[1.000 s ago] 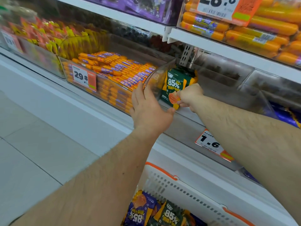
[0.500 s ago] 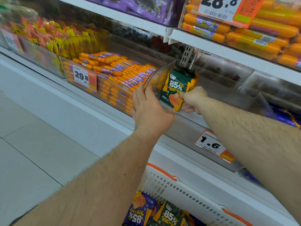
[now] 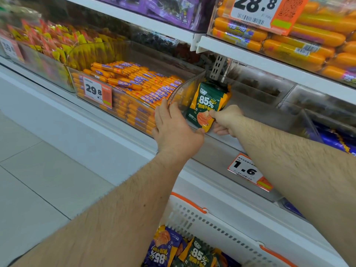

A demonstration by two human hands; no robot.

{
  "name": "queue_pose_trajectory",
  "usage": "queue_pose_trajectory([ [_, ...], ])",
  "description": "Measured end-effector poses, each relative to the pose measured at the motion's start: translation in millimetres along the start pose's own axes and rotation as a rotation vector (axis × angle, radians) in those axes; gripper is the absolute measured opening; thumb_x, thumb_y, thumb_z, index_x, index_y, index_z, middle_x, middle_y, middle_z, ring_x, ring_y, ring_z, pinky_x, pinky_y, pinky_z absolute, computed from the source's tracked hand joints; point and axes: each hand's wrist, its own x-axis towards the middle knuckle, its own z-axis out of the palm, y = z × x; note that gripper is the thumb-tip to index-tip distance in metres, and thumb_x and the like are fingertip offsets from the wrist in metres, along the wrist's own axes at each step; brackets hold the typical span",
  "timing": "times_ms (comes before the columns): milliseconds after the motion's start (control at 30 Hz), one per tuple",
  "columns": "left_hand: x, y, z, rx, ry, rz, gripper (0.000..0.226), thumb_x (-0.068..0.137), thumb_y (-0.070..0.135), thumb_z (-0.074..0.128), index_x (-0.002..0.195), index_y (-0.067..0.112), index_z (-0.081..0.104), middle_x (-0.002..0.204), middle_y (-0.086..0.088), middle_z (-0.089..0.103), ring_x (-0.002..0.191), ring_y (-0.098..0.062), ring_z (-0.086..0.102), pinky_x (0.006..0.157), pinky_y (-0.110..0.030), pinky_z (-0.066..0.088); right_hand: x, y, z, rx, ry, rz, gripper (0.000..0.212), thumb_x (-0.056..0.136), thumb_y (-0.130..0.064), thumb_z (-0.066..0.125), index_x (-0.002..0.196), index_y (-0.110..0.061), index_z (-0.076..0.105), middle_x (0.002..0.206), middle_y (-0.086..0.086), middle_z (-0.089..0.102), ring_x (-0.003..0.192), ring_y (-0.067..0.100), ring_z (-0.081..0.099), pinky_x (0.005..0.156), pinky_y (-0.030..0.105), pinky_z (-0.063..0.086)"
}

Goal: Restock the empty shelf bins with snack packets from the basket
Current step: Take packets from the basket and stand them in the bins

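Two hands at white shelving over pale floor tiles (image 3: 38, 170): left (image 3: 176, 128) spread on clear bin (image 3: 192, 83), right (image 3: 227, 120) pinching green packets (image 3: 209, 101).

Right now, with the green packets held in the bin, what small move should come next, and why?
Probably lower the green packets to the clear bin's floor and release. The right hand grips them upright inside it, while the left hand steadies the front wall.

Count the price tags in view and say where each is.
4: the 28.8 tag top right, the 29.8 tag on the sausage bin, the 1.6 tag below the right arm, a partly cut-off tag far left.
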Motion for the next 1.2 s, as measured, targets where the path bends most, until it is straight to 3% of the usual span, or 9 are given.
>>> queue_pose_trajectory([
  [200, -3.1, 1.2, -0.9, 0.055, 0.021, 0.064, 0.086, 0.08, 0.046, 0.069, 0.147, 0.019, 0.021, 0.161, 0.0, 0.001, 0.149, -0.021, -0.002, 0.117, -0.048, 0.01, -13.7, 2.0, -7.3, -0.038, 0.029, -0.012, 0.045, 0.081, -0.043, 0.077, 0.094, -0.003, 0.06, 0.077, 0.014, 0.069, 0.069, 0.022, 0.072, 0.067, 0.035, 0.062],
  [367, -16.2, 11.4, -9.6, 0.024, 0.16, 0.426, 0.042, 0.076, 0.042, 0.065, 0.109, 0.021, 0.05, 0.114, 0.001, 0.05, 0.103, -0.02, 0.049, 0.084, -0.037, 0.042, -46.6, -2.0, -27.7, -0.199, 0.277, -0.168, 0.023, 0.077, -0.032, 0.064, 0.071, -0.011, 0.067, 0.065, 0.004, 0.067, 0.068, 0.024, 0.068, 0.052, 0.027, 0.05],
  [500, -30.6, 17.4, -13.0, 0.102, -0.332, 0.532, 0.021, 0.084, 0.036, 0.063, 0.07, 0.028, 0.05, 0.069, 0.011, 0.056, 0.076, -0.015, 0.057, 0.066, -0.028, 0.044, -96.3, 16.3, -39.9, -0.201, 0.548, -0.597, 0.019, 0.084, -0.03, 0.057, 0.072, -0.019, 0.066, 0.072, -0.005, 0.067, 0.071, 0.018, 0.059, 0.057, 0.027, 0.04],
  [667, -46.4, 0.2, 4.0, 0.522, -1.006, 0.415, 0.018, 0.087, 0.04, 0.063, 0.094, 0.023, 0.063, 0.084, 0.003, 0.056, 0.084, -0.017, 0.056, 0.079, -0.029, 0.047, -148.1, 73.5, -25.9, 0.054, 0.749, -1.131, 0.017, 0.078, -0.015, 0.059, 0.063, -0.011, 0.064, 0.06, 0.0, 0.06, 0.056, 0.017, 0.05, 0.058, 0.026, 0.039],
  [700, -49.3, -4.7, 7.0, 0.596, -1.116, 0.386, 0.027, 0.089, 0.042, 0.061, 0.087, 0.024, 0.042, 0.084, -0.005, 0.051, 0.08, -0.019, 0.054, 0.078, -0.029, 0.045, -157.0, 89.0, -16.8, 0.075, 0.695, -1.126, 0.016, 0.078, -0.014, 0.059, 0.062, -0.01, 0.064, 0.06, 0.0, 0.059, 0.056, 0.016, 0.049, 0.058, 0.025, 0.038],
  [733, -51.7, -9.9, 11.7, 0.679, -1.179, 0.347, 0.057, 0.09, 0.044, 0.06, 0.132, 0.009, 0.046, 0.091, -0.012, 0.055, 0.082, -0.019, 0.057, 0.081, -0.031, 0.047, -162.6, 107.6, -5.6, 0.089, 0.621, -1.087, 0.017, 0.078, -0.014, 0.059, 0.063, -0.01, 0.064, 0.06, 0.0, 0.06, 0.057, 0.014, 0.049, 0.058, 0.024, 0.038],
  [867, -58.8, -26.1, 24.2, 0.811, -1.276, 0.305, 0.053, 0.091, 0.051, 0.056, 0.132, 0.016, 0.057, 0.131, -0.004, 0.059, 0.119, -0.025, 0.057, 0.103, -0.044, 0.046, -165.8, 187.5, 41.7, -0.011, 0.266, -0.67, 0.022, 0.084, -0.021, 0.058, 0.064, -0.012, 0.063, 0.064, 0.0, 0.061, 0.062, 0.019, 0.053, 0.057, 0.032, 0.046],
  [1100, -62.3, -26.2, 34.8, 0.807, -1.286, 0.316, 0.055, 0.094, 0.049, 0.053, 0.14, 0.018, 0.05, 0.141, 0.001, 0.051, 0.127, -0.021, 0.049, 0.107, -0.043, 0.041, -150.2, 309.2, 95.5, -0.415, -0.256, 0.061, 0.021, 0.092, -0.03, 0.053, 0.071, -0.023, 0.051, 0.066, -0.003, 0.052, 0.058, 0.015, 0.049, 0.049, 0.029, 0.039],
  [1200, -58.8, -22.9, 38.9, 0.787, -1.278, 0.308, 0.054, 0.095, 0.047, 0.054, 0.141, 0.019, 0.049, 0.142, 0.002, 0.05, 0.128, -0.02, 0.048, 0.108, -0.041, 0.039, -149.5, 341.7, 106.6, -0.465, -0.352, 0.225, 0.017, 0.089, -0.035, 0.059, 0.098, -0.021, 0.059, 0.081, -0.003, 0.062, 0.067, 0.015, 0.059, 0.052, 0.025, 0.045],
])
